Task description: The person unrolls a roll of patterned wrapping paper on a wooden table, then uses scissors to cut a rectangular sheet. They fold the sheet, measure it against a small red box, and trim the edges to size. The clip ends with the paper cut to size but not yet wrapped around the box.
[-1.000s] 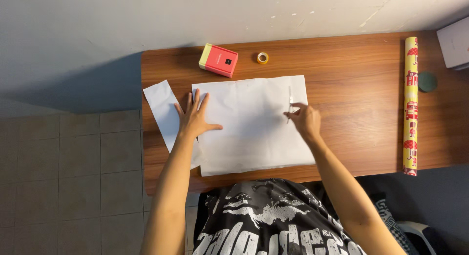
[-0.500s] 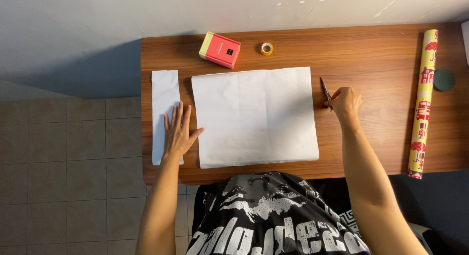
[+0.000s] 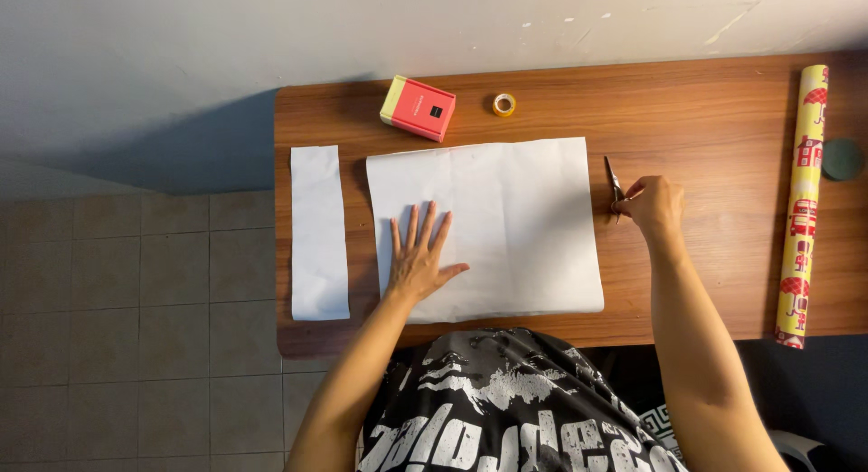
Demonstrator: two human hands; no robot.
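- Paper sheet [image 3: 515, 228]: one large white rectangle, thin and faintly creased, lies flat in the middle of the table [image 3: 705, 110], its near edge close to the table's front edge.
- Half a second ago the left hand [image 3: 419, 259] lay on the narrow paper strip [image 3: 319, 232]; now it rests flat on the left part of the large sheet, fingers spread, gripping nothing.
- The strip now lies bare, a long white rectangle along the table's left edge, partly overhanging it, apart from the large sheet.
- The right hand [image 3: 655, 205] has kept its place just right of the sheet; it is closed around the handles of the scissors [image 3: 615, 184].
- The scissors are small, thin and metal, blades shut and pointing away from the person, just beside the sheet's right edge, much as they were before.
- Table: brown wood grain, smooth, rectangular.
- One red box [image 3: 418, 108] with a yellow side, block-shaped, sits tilted beyond the sheet's far edge.
- One small tape roll [image 3: 504, 104], a yellowish ring, lies just right of the box.
- One roll of wrapping paper [image 3: 801, 201], a long yellow tube with red pictures, lies at the table's right end, well apart from the sheet.
- One dark round disc [image 3: 843, 159] sits at the right edge of the view.
- Count: two white papers, two hands.
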